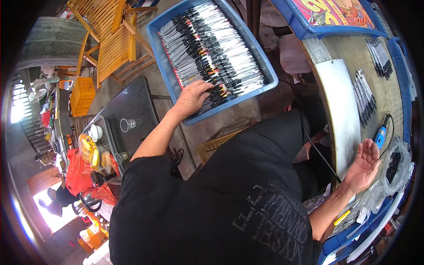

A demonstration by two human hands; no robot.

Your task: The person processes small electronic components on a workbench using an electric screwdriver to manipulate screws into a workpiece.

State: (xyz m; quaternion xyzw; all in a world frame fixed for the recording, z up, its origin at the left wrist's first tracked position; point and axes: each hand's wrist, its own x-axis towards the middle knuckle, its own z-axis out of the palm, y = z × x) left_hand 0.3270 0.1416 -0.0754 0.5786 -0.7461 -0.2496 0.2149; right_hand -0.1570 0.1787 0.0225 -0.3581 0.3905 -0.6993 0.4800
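White bd. [338, 110] free, pens [363, 97] R, bag [403, 164] prob. blocking

Grey block capitals [274, 221] cross the black T-shirt's [185, 212] front; large yellow characters [335, 17] mark the red sheet [358, 13] in the blue tray [327, 31] at the worktable's [344, 49] far edge.

Head-worn fisheye, left unit of a side-by-side pair, faces downward at close range over the wearer's black shirt [198, 207]. Wide field covers left hand [193, 97], right hand [364, 164] and right-side worktop [390, 104]; straight edges bend outward near the periphery.
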